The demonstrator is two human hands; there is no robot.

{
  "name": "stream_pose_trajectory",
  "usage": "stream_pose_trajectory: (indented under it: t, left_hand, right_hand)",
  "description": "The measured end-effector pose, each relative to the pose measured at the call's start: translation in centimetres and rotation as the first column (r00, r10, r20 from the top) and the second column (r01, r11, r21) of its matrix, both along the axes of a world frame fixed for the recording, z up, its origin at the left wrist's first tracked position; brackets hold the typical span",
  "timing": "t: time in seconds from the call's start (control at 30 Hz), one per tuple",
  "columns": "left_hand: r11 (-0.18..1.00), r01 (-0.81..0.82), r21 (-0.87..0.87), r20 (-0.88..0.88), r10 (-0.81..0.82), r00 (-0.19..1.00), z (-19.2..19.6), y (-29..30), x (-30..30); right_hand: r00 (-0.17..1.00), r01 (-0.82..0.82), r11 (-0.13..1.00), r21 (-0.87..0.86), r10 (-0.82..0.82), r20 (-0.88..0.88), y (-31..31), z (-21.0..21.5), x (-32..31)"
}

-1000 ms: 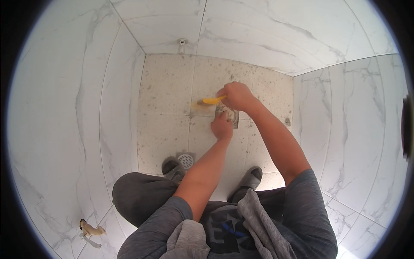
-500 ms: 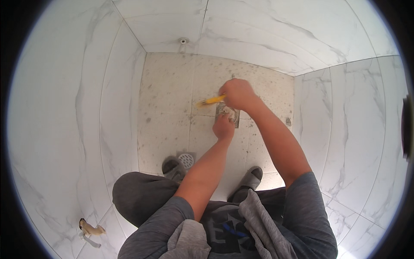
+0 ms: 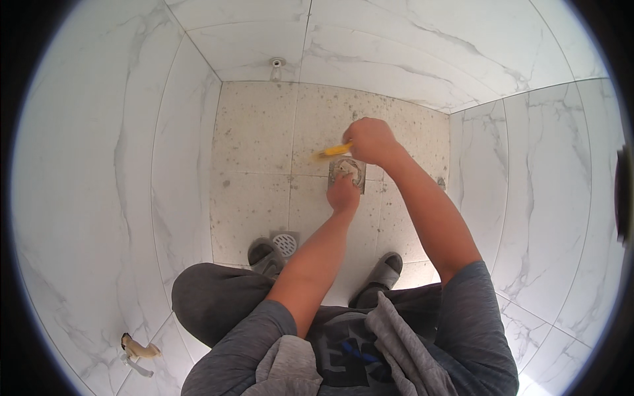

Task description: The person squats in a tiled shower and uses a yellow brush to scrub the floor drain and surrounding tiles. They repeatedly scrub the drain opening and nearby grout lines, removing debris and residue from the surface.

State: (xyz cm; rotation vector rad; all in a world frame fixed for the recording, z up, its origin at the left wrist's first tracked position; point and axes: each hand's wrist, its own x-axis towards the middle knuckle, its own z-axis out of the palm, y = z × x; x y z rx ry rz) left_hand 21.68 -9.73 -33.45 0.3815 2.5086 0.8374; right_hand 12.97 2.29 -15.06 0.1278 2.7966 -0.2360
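Observation:
My right hand (image 3: pixel 371 140) is closed around the end of a yellow-handled tool (image 3: pixel 335 151), which looks like a brush. Its far tip points left and is smeared by motion, just above a square recess (image 3: pixel 360 186) in the floor tiles. Grey, rough material and a pale patch show inside that recess. Down at its near side is my left hand (image 3: pixel 343 193), fingers bent together against the pale patch. Whatever those fingers grip is too small to make out.
Pale, speckled floor tiles (image 3: pixel 254 132) lie between marbled wall tiles. A round white drain grate (image 3: pixel 284 244) sits by my left slipper (image 3: pixel 265 256); my right slipper (image 3: pixel 384 270) is opposite. A pipe fitting (image 3: pixel 277 63) juts from the far wall, and a tan object (image 3: pixel 141 347) lies lower left.
My right hand has shifted slightly to the right with the yellow tool, whose tip has also moved right and a little up. My left hand stays at the recess.

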Motion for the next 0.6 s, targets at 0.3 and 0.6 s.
stream_pose_trajectory:
  t: [0.3, 0.6]
  left_hand:
    - [1.000, 0.031, -0.001, 0.011, -0.031, 0.999, 0.1, -0.2, -0.5]
    - [0.999, 0.041, 0.027, -0.209, -0.035, 0.977, -0.3, -0.7, -0.7]
  right_hand:
    - [1.000, 0.006, 0.987, -0.159, -0.007, -0.009, -2.3, -0.7, 0.3]
    - [0.969, 0.018, 0.987, 0.161, -0.057, 0.240, 2.8, 0.1, 3.4]
